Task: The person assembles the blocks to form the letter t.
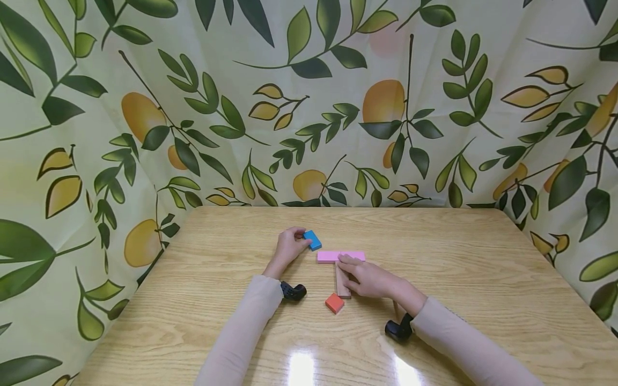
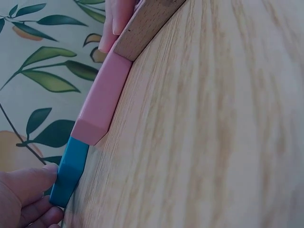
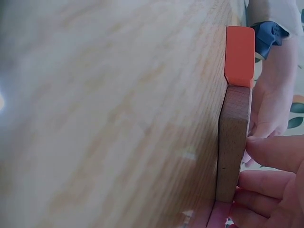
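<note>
My left hand (image 1: 291, 245) pinches a small blue block (image 1: 313, 240) between thumb and fingers at the upper left of the group. A long pink bar (image 1: 328, 257) lies crosswise just beyond it, its end close to the blue block in the left wrist view. From the middle of the bar a plain brown wooden block (image 1: 340, 279) runs toward me. My right hand (image 1: 374, 277) rests over both, fingertips on the pink bar and thumb against the wooden block (image 3: 232, 147). Near the wooden block's close end sits an orange-red square block (image 1: 335, 303).
All blocks lie on a light wood-grain table (image 1: 203, 321). A leaf-and-fruit patterned cloth (image 1: 309, 107) hangs behind it and at both sides. Black wrist devices (image 1: 293, 291) sit at both wrists.
</note>
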### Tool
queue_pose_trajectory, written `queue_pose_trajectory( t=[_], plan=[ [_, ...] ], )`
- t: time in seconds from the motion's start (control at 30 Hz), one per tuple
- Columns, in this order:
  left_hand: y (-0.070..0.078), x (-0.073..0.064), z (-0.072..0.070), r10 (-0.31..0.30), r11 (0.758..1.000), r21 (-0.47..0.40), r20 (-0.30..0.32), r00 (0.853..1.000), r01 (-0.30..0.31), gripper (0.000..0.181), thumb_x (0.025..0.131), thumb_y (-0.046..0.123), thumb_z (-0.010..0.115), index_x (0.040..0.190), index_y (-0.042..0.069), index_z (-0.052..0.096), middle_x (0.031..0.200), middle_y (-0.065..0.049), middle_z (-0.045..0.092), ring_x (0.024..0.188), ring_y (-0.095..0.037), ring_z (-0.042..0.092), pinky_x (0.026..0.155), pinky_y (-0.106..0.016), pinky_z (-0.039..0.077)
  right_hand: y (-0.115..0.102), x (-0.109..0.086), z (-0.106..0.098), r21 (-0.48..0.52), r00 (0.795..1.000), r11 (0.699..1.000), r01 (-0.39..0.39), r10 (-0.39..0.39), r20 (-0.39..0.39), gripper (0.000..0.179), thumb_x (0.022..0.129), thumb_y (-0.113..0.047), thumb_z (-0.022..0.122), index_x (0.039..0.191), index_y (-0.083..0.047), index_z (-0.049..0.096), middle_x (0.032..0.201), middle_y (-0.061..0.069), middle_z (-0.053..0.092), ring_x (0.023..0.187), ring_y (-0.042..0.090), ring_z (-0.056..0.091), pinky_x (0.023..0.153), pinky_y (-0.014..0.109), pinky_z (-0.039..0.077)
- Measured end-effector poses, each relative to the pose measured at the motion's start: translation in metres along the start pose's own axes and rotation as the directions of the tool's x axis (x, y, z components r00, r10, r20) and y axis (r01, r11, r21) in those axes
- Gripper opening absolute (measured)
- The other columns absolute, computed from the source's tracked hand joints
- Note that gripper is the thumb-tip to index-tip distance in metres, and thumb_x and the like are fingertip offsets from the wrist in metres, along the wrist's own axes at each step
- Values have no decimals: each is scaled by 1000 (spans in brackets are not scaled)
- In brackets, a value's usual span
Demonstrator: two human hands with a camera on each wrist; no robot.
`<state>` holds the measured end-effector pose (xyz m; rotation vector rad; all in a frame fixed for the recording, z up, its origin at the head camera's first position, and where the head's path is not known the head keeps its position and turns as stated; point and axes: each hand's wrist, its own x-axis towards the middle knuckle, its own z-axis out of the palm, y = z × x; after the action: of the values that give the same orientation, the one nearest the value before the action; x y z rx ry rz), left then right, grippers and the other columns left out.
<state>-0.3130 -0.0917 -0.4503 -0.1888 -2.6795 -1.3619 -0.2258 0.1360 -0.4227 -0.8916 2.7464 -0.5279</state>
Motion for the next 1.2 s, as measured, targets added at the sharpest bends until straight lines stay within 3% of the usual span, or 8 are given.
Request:
queue_pose_trajectory(
  t=[1.2],
  plan=[
    [9,0,8,-13,1000,-18,25,1000,14,37,86,11,71,119,-5,64,118,-20,67,108,-31,64,96,-41,54,0,0,0,-15,1000,1000,0,1,6,52,98,-22,54,144,1,41,156,18,34,145,35,34,117,50,33]
  ],
)
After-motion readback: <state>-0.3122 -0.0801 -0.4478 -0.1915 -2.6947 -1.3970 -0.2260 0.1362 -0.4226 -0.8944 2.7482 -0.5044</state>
